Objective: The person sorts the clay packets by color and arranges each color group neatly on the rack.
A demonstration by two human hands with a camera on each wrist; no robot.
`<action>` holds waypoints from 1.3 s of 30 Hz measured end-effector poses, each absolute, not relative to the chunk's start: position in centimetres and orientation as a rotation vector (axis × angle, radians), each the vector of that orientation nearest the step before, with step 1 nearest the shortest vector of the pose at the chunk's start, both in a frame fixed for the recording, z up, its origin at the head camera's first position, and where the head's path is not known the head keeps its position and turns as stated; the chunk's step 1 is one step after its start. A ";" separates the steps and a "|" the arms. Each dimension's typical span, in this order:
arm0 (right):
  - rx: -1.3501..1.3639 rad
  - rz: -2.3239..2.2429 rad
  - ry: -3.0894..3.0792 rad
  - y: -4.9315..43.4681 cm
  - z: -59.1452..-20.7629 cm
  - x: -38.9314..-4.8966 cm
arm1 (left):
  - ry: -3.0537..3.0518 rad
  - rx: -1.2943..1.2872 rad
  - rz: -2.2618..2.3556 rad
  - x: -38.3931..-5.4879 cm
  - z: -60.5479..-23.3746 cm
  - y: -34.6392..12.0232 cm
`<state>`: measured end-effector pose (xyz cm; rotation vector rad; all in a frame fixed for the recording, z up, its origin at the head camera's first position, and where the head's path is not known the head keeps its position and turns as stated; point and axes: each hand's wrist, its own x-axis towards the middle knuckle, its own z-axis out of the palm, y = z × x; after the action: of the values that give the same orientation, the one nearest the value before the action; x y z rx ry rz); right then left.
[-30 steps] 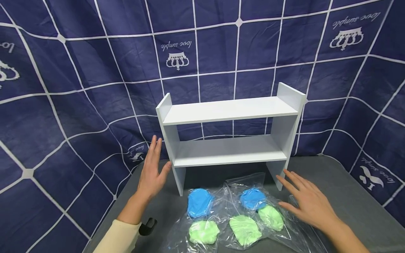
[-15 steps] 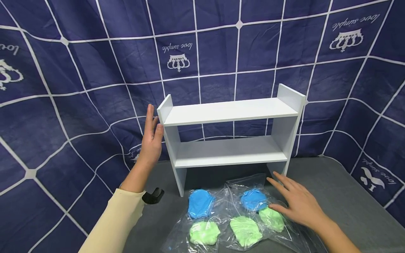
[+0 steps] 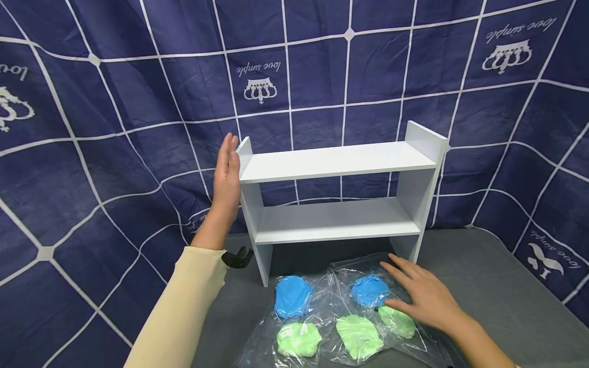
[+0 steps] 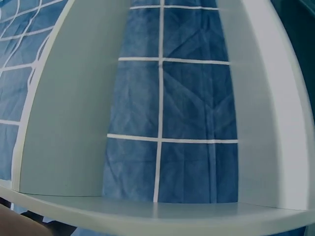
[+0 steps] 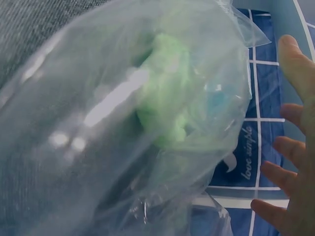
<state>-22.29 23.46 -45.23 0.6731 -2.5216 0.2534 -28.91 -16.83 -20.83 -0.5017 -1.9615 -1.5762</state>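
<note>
A white two-tier shelf (image 3: 336,221) stands on the grey surface. My left hand (image 3: 226,181), fingers straight and upward, is at the outer side of its upper left panel; whether it touches cannot be told. The left wrist view shows the shelf's side panel (image 4: 147,216) close up. My right hand (image 3: 421,294) hovers with spread fingers over the right part of the clear plastic bags (image 3: 329,291). In them lie two blue bundles (image 3: 293,296) and several pale green ones (image 3: 359,337). The right wrist view shows a green bundle (image 5: 165,93) inside the plastic, beside my spread fingers (image 5: 280,179).
A dark blue cloth (image 3: 317,66) with white grid lines hangs behind and along both sides. Grey surface (image 3: 497,276) extends right of the shelf. A black strap piece (image 3: 236,257) sticks out at my left cuff.
My left hand has risen and moved right, up along the shelf's left side to its top. The right hand has shifted slightly left over the bags. Shelf and bags stay put.
</note>
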 end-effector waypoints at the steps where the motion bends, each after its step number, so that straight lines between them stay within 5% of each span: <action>1: 0.671 0.260 -2.528 23.4 -45.3 -22.3 | -1.951 -0.494 -1.593 -29.5 -20.8 -16.9; 12: 0.699 0.389 -2.572 22.2 -45.8 -22.9 | -1.909 -0.415 -1.648 -33.8 -21.7 -17.5; 39: 0.734 0.684 -2.710 20.5 -48.9 -24.9 | -1.632 -0.660 -1.551 -32.3 -22.4 -16.7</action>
<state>-24.88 20.45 -48.90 0.7342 -2.7104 0.6839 -32.27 -16.74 -22.38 -0.6605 -1.6316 -1.5505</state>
